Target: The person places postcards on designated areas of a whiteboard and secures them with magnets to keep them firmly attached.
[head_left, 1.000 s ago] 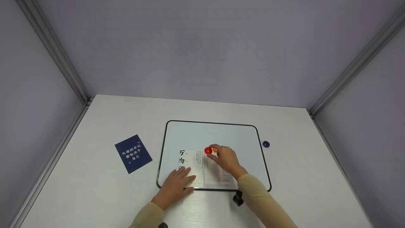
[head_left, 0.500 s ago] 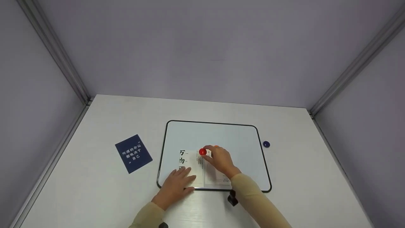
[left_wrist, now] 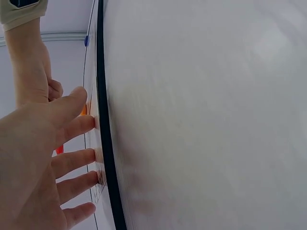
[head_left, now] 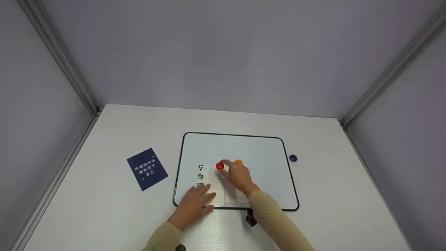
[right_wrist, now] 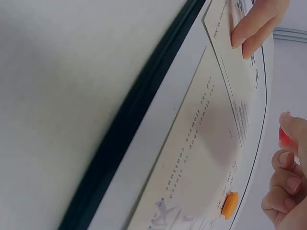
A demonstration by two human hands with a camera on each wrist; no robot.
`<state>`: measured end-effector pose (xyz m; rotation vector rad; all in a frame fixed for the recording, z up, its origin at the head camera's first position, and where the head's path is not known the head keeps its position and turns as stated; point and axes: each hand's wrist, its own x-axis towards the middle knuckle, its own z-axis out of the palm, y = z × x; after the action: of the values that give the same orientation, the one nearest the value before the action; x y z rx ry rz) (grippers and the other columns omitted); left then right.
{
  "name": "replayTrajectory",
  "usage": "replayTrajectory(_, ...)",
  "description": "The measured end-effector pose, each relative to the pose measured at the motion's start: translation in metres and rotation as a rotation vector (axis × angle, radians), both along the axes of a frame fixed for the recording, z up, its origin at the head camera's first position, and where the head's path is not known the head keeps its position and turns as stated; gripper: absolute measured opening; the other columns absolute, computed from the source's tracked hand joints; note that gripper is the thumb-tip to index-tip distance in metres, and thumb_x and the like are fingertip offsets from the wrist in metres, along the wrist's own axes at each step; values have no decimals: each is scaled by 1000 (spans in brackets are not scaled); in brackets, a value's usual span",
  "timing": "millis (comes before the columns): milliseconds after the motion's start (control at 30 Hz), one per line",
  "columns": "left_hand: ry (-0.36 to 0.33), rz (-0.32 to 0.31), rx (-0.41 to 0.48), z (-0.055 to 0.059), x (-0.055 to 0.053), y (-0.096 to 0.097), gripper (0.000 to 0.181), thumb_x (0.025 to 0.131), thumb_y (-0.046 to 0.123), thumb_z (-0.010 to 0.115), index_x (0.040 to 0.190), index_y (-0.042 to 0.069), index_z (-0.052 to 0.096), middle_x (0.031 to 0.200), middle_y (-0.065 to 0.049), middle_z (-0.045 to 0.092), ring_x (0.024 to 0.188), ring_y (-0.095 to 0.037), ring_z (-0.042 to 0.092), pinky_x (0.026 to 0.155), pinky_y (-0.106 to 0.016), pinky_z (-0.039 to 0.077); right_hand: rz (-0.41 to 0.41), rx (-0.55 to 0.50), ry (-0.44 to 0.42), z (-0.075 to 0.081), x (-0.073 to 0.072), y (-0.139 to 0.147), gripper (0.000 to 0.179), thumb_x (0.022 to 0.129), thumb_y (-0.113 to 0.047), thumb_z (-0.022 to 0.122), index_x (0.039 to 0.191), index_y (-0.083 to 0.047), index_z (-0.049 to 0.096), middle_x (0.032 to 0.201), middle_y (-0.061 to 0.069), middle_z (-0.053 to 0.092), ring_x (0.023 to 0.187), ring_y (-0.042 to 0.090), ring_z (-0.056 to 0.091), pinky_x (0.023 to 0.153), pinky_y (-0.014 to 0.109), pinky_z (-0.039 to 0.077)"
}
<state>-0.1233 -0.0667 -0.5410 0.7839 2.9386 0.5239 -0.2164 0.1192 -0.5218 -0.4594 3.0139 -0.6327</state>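
Observation:
A whiteboard [head_left: 264,150] with a dark rim lies flat on the table, bearing two pale printed cards side by side. My left hand [head_left: 193,203] rests with straight, spread fingers on the left card [head_left: 218,197], near the board's front edge. My right hand [head_left: 240,176] pinches a red round magnet [head_left: 220,166] between thumb and finger at the left card's top edge. In the right wrist view this red magnet [right_wrist: 285,136] looks raised off the card. An orange magnet [right_wrist: 230,205] sits on the top of the right card [right_wrist: 192,143], partly behind my right hand in the head view.
A navy card [head_left: 147,169] with white characters lies left of the board. One dark blue round magnet [head_left: 293,158] is on the table [head_left: 320,181] just right of the board. Grey walls [head_left: 223,69] enclose the table at the back and sides.
My right hand has moved left with the red magnet, from near the orange magnet to above the left card. The orange magnet has stayed on the right card. My left hand is still.

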Motion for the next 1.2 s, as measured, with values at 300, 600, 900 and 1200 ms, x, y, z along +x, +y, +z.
replayTrajectory(300, -3, -3, -14, 0, -1, 0, 43, 92, 38, 59, 130, 16, 60, 144, -12, 53, 135, -34, 48, 110, -53, 40, -91, -32, -106, -4, -2, -11, 40, 93, -32, 63, 131, -19, 59, 85, 5, 71, 66, 11, 52, 62, 25, 48)
replayTrajectory(600, -37, -4, -34, 1, -2, 0, 44, 93, 39, 58, 131, 18, 59, 145, -11, 52, 136, -33, 46, 111, -53, 39, -118, -59, -116, -7, -7, -19, 39, 94, -31, 62, 130, -19, 59, 91, 8, 74, 68, 13, 54, 66, 30, 52)
replayTrajectory(900, 1, -2, -24, -1, -1, -1, 43, 92, 39, 58, 129, 17, 60, 143, -11, 54, 135, -33, 48, 110, -52, 41, -120, -92, -126, -11, -9, -24, 38, 94, -29, 61, 130, -16, 60, 99, 10, 74, 75, 17, 59, 82, 39, 57)
replayTrajectory(1200, -17, -6, -22, -2, -2, -2, 44, 93, 39, 57, 131, 18, 59, 145, -11, 52, 136, -33, 47, 112, -52, 39, -171, -150, -198, -18, -12, -26, 40, 94, -32, 60, 132, -20, 58, 102, 10, 73, 82, 19, 62, 88, 42, 55)
